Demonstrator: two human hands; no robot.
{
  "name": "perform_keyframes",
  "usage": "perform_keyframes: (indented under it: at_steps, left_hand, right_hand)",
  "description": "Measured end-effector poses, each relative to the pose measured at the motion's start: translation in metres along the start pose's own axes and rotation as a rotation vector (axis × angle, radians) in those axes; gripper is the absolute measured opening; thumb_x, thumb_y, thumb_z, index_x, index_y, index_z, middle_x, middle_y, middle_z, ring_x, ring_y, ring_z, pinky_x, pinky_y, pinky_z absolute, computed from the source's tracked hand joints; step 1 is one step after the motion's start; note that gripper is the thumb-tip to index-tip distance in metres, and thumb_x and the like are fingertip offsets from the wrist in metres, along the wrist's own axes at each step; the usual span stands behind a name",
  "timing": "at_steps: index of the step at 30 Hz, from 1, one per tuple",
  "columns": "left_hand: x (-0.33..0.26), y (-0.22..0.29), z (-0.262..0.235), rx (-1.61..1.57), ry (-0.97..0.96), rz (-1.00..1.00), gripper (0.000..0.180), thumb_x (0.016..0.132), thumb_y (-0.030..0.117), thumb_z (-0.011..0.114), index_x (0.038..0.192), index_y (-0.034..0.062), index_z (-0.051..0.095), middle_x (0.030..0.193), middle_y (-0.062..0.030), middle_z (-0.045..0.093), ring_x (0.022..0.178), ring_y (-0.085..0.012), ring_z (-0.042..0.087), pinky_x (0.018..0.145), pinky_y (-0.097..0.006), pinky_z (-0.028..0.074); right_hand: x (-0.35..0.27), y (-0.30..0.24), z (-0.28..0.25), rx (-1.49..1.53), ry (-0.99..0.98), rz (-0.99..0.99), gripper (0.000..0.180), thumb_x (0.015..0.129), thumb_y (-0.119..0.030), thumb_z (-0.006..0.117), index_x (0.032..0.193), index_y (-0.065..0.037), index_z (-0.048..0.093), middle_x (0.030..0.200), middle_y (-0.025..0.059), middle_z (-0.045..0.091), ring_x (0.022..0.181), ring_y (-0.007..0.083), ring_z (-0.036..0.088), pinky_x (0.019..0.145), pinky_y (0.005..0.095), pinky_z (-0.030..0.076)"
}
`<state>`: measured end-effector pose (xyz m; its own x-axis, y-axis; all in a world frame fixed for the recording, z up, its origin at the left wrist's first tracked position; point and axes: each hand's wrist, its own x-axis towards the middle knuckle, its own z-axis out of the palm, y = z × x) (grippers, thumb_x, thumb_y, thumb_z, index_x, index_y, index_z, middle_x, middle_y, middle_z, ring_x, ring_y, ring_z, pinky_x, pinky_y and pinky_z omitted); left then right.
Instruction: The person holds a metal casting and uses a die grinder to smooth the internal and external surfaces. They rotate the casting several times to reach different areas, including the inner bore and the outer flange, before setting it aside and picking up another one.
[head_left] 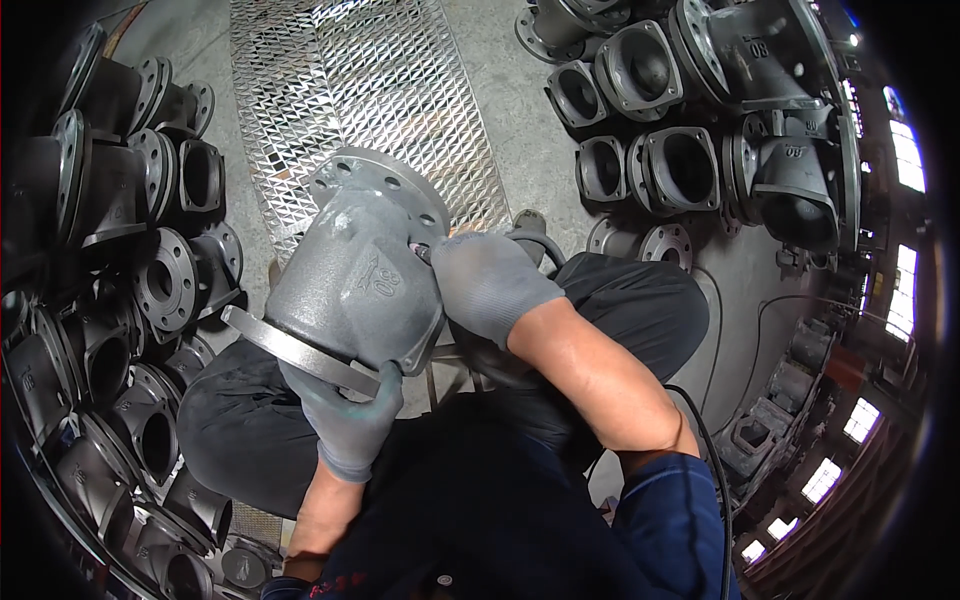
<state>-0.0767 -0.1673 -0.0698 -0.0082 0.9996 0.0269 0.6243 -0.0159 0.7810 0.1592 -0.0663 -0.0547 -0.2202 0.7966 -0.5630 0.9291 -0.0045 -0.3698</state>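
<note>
A grey cast-metal valve body [350,270] with a round bolt-hole flange at each end sits tilted in front of me, between my knees. My gloved left hand [345,415] is closed on the rim of its near flange [300,350], thumb on the near side and the other fingers partly hidden below. My gloved right hand [490,280] wraps round a slim hand tool [420,253]; only its tip shows, against the casting's right side just under the far flange [385,180]. From behind that hand a dark hose [540,243] curves away. The glove hides the tool's body.
Several similar castings are stacked along the left [105,190] and at the upper right [685,165]. A patterned metal plate [370,90] lies on the floor ahead. Thin cables [755,340] run on the right, near more castings [750,435]. A black cord [712,460] passes my right arm.
</note>
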Motion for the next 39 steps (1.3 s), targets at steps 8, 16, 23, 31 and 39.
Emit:
perform_keyframes:
  at_steps: [8,16,23,31,39]
  left_hand:
    - [-0.004,-0.001,0.001,0.011,-0.004,-0.008,0.119,0.074,0.010,0.089,0.163,-0.0189,0.016,0.140,-0.0327,0.056,0.126,-0.0425,0.065,0.110,-0.048,0.052]
    - [-0.006,-0.003,0.002,-0.006,-0.002,-0.001,0.119,0.074,0.010,0.089,0.163,-0.0186,0.016,0.140,-0.0333,0.056,0.127,-0.0425,0.064,0.109,-0.048,0.053]
    - [-0.010,-0.010,0.004,-0.005,0.006,-0.021,0.121,0.073,0.013,0.092,0.164,-0.0182,0.018,0.144,-0.0330,0.053,0.130,-0.0439,0.063,0.110,-0.050,0.052]
    - [-0.008,-0.003,0.004,-0.085,-0.010,-0.044,0.120,0.073,0.012,0.092,0.163,-0.0183,0.018,0.143,-0.0321,0.054,0.127,-0.0418,0.064,0.108,-0.048,0.053]
    - [-0.009,-0.007,0.002,-0.035,-0.001,-0.017,0.120,0.074,0.011,0.091,0.163,-0.0180,0.017,0.141,-0.0321,0.055,0.126,-0.0413,0.064,0.107,-0.048,0.054]
  right_hand:
    - [0.004,0.000,0.002,0.009,-0.036,-0.002,0.023,0.100,-0.010,0.058,0.104,0.002,0.077,0.102,0.0267,0.079,0.101,0.0429,0.079,0.091,0.0504,0.062]
    - [-0.004,0.001,0.004,0.012,0.026,0.007,0.024,0.100,-0.009,0.057,0.105,0.003,0.077,0.103,0.0272,0.078,0.102,0.0435,0.078,0.093,0.0512,0.061]
    - [-0.008,0.004,0.005,0.145,0.031,0.127,0.024,0.100,-0.008,0.057,0.104,0.003,0.077,0.101,0.0267,0.079,0.101,0.0434,0.078,0.093,0.0509,0.062]
    - [-0.001,0.004,0.001,0.007,-0.048,0.016,0.027,0.104,-0.013,0.056,0.106,0.001,0.079,0.102,0.0251,0.080,0.099,0.0433,0.079,0.089,0.0508,0.063]
    - [-0.001,0.001,0.000,-0.017,-0.006,-0.009,0.026,0.104,-0.013,0.057,0.106,0.002,0.079,0.101,0.0251,0.080,0.099,0.0430,0.079,0.089,0.0502,0.063]
